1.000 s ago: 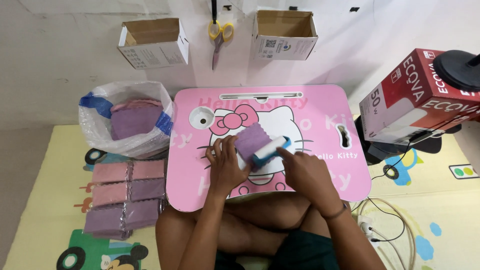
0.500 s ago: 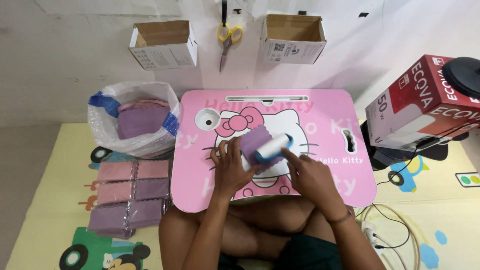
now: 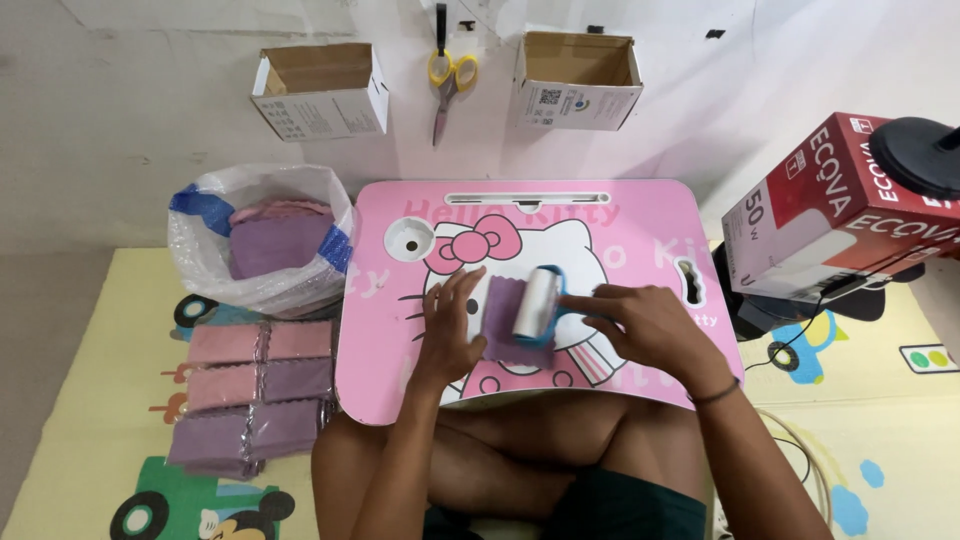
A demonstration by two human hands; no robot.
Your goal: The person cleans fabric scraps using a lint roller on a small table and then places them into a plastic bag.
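My left hand [image 3: 455, 320] lies flat with fingers spread, pressing down the left edge of a small purple cloth [image 3: 500, 322] on the pink lap table [image 3: 400, 330]. The cloth is a dull lilac square with a wavy, pinked edge, spread flat near the middle of the tabletop over the printed cat face, just in front of my crossed legs. My right hand [image 3: 640, 325] is closed around the blue handle of a lint roller [image 3: 537, 305], whose white cylinder lies across the right part of the cloth, touching it, its long axis running away from me. To my left, on the yellow play mat [image 3: 90, 400], a clear plastic bag [image 3: 262, 240] holds more purple and pink cloths, and beside it rows of folded cloths [image 3: 255, 385] in pink and purple lie side by side. Against the wall beyond the table stand two open cardboard boxes [image 3: 322, 90], with yellow-handled scissors [image 3: 448, 80] hanging between them. A red and white carton [image 3: 830, 210] sits to my right.
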